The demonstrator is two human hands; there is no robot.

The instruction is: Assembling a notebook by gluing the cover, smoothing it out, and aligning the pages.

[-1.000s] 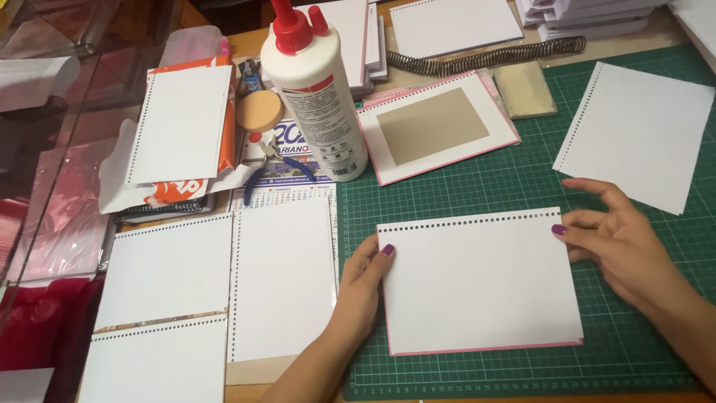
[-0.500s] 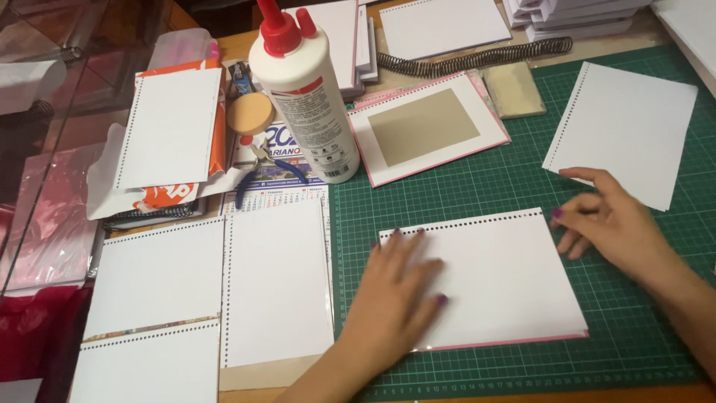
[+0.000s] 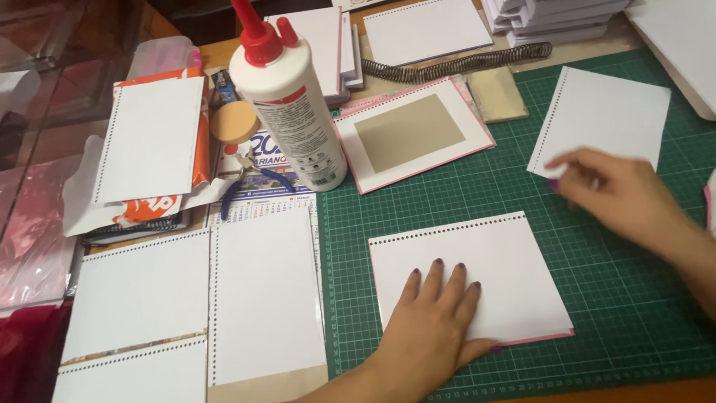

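Left hand [image 3: 436, 317] spread flat, fingers apart, pressing on white punched card [image 3: 477, 280] with pink edging, lying on green cutting mat [image 3: 597, 298]. Right hand [image 3: 623, 198] blurred, loosely open, empty, hovering just beside another white punched sheet [image 3: 604, 112]. Glue bottle [image 3: 287, 97] upright at mat's left edge, near blue pliers [image 3: 250, 179].

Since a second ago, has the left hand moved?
Yes. The left hand slid from the sheet's left edge onto it, rightward, away from the glue bottle.
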